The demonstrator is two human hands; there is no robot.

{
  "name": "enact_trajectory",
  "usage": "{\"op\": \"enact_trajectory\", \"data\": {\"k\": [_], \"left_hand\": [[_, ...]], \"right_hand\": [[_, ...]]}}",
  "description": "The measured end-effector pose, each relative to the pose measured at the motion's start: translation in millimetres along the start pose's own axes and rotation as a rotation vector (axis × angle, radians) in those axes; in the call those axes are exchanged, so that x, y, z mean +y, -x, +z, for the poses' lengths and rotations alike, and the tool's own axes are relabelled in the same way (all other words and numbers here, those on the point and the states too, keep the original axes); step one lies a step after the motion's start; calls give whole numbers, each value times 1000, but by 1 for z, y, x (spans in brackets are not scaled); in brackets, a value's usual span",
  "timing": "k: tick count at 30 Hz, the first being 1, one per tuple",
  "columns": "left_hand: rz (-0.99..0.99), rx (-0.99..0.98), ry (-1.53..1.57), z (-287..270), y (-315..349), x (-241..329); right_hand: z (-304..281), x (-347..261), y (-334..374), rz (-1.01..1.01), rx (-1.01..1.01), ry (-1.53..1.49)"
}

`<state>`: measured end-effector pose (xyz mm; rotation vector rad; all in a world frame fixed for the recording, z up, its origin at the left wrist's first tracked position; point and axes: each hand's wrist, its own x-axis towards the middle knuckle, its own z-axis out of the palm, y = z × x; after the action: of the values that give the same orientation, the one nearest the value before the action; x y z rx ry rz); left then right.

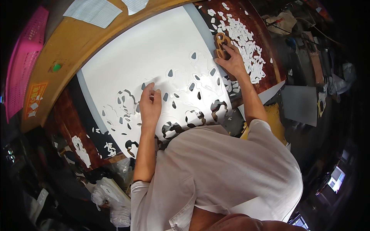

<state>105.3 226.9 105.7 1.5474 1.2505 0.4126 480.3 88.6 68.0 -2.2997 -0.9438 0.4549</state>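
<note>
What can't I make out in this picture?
All in the head view:
- Brown block: underside hidden beneath it; the right hand covers part.
- White sheet: near edge partly hidden by the shirt.
- Top papers: cut off by the upper edge.
- Larger screen: contents too small and blurred.

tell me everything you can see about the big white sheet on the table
The white sheet is large, smooth and thin, looking like paper or card. It lies mostly flat over a pale grey-blue board that shows along both sides. Its far part is whole; the nearer part has small, roughly oval holes and faint curved outlines, and larger irregular openings line the ragged near edge. The left hand is over it; whether it touches is unclear.
</note>
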Motion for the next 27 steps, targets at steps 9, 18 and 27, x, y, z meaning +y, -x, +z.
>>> {"op": "enact_trajectory", "data": {"k": [9,18,27], "left_hand": [[11,-323,24,54,-5,63],[406,-371,-3,156,-47,135],[74,-514,186,200,-78,186]], "right_hand": [[-54,28,43,63,-65,-1848],[-54,32,80,30,-248,-2062],[-60,19,103,100,-223,-1944]]}}
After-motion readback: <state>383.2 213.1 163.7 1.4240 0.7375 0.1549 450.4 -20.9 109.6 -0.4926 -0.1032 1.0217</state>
